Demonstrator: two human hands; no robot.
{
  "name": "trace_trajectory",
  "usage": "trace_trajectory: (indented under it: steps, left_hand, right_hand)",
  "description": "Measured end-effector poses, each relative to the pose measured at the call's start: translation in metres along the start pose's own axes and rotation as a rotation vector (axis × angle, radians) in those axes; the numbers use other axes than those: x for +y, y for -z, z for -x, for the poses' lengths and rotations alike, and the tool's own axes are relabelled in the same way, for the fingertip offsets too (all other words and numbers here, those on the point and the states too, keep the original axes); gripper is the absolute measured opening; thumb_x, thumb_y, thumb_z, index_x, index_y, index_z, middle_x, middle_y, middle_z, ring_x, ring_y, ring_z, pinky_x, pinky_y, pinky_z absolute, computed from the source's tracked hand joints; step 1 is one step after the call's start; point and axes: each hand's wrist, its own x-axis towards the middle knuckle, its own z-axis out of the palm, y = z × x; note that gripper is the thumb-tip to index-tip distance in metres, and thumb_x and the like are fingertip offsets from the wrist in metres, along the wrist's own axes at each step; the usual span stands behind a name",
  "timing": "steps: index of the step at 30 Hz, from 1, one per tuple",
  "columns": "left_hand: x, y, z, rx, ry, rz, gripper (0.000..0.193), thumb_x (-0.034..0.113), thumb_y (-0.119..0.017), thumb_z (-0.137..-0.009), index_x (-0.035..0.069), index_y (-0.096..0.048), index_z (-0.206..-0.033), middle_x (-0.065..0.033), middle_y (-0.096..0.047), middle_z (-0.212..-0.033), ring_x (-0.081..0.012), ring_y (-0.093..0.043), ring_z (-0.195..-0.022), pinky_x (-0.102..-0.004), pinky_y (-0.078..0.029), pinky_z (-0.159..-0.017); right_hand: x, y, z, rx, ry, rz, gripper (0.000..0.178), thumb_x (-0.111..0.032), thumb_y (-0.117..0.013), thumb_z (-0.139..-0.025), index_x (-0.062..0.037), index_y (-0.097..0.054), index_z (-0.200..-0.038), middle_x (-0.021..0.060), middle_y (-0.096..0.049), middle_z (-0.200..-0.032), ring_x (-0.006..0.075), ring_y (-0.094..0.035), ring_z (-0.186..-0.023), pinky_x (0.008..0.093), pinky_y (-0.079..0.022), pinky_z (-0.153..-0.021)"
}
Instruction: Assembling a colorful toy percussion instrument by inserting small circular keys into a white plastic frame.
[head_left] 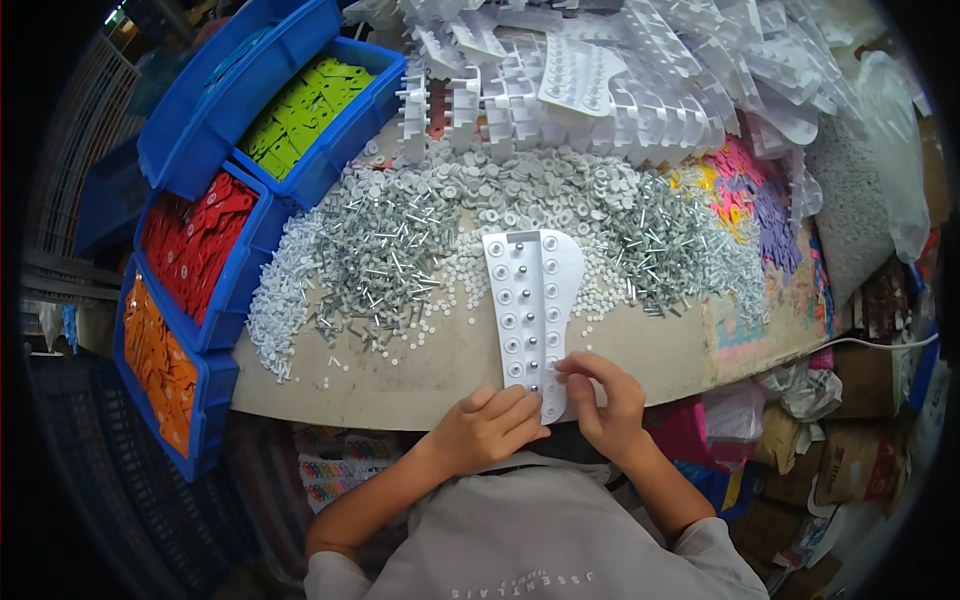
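A long white plastic panel (545, 300), wider at its far end, lies in front of me near the table's front edge. Round white washers sit in two rows along it, with a middle row of shiny metal pegs between them. My left hand (488, 430) is closed over the panel's near left edge, fingers curled. At the near right edge, my right hand (612, 405) is bent, its thumb and fingers drawn toward each other and fingertips by the washers. Anything small between those fingertips is hidden.
Heaps of metal pins (385, 265), more metal pins (655, 245) and grey washers (520, 185) cover the table. Blue bins at left hold green pieces (305, 115), red pieces (200, 240) and orange pieces (158, 365). White panels (640, 110) are piled at the back; pink and purple pieces (770, 220) lie right.
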Motion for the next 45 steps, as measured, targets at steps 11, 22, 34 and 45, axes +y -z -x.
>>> trace_trajectory:
  steps: [11,22,34,45]
  left_hand:
    - [-0.084,0.036,-0.034,0.230,0.506,0.001,0.013,0.014,-0.078,-0.084,0.007,-0.071,-0.094,-0.0043,-0.069,-0.092,-0.0233,-0.061,-0.092,-0.0395,-0.040,-0.089]
    - [-0.154,0.016,-0.067,0.155,0.499,-0.041,0.006,0.013,-0.075,-0.087,0.008,-0.073,-0.090,-0.0029,-0.068,-0.088,-0.0236,-0.060,-0.096,-0.0394,-0.039,-0.092]
    - [-0.148,-0.006,-0.069,0.062,0.459,-0.023,0.017,0.008,-0.079,-0.077,0.009,-0.068,-0.089,-0.0050,-0.061,-0.090,-0.0264,-0.055,-0.098,-0.0400,-0.040,-0.088]
    - [-0.151,0.001,-0.067,0.013,0.568,0.079,0.017,0.006,-0.078,-0.078,0.008,-0.069,-0.092,-0.0034,-0.067,-0.089,-0.0246,-0.059,-0.094,-0.0392,-0.039,-0.090]
  right_hand:
    - [0.062,0.024,-0.104,0.208,0.116,0.690,0.010,-0.004,-0.074,-0.084,-0.0073,-0.071,-0.094,0.0050,-0.066,-0.092,0.0259,-0.059,-0.094,0.0386,-0.040,-0.089]
    - [0.078,0.010,-0.131,0.184,0.170,0.830,0.014,-0.008,-0.077,-0.082,-0.0111,-0.073,-0.096,0.0033,-0.066,-0.095,0.0245,-0.058,-0.097,0.0388,-0.037,-0.093]
    - [0.080,0.010,-0.129,0.193,0.150,0.844,0.013,-0.010,-0.076,-0.085,-0.0103,-0.070,-0.096,0.0045,-0.064,-0.098,0.0254,-0.057,-0.098,0.0405,-0.037,-0.092]
    - [0.044,0.002,-0.123,0.130,0.244,0.624,0.007,-0.009,-0.067,-0.090,-0.0066,-0.065,-0.097,0.0094,-0.062,-0.099,0.0301,-0.056,-0.099,0.0415,-0.037,-0.093]
